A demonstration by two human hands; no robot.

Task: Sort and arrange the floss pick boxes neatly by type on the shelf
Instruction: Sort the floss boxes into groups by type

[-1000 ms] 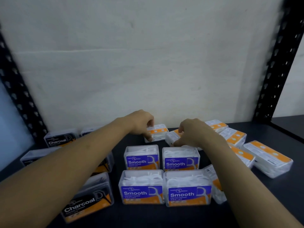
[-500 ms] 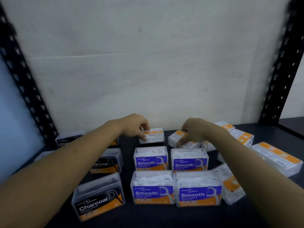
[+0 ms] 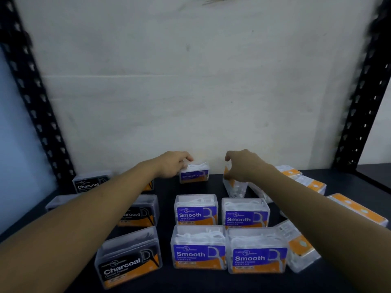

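At the far edge of the shelf (image 3: 167, 191), by the wall (image 3: 190, 81), the left hand (image 3: 172, 166) gripped an upright Smooth box (image 3: 194, 176), likely starting a third row behind the Smooth block (image 3: 196, 210); the right hand (image 3: 243, 167) held a tilted box (image 3: 233, 186), seemingly to stand it label-forward; Charcoal boxes (image 3: 129, 261) stood left, unsorted boxes (image 3: 357, 209) lay flat right; dark shelf, pale wall, black uprights (image 3: 27, 92).

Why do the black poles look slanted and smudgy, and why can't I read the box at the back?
Head view: wide-angle lens slants the black shelf posts, motion probably smears their holes. Head view: the back Smooth box in the left hand and tilted box in the right hand are blurred; the front Smooth box reads sharply.
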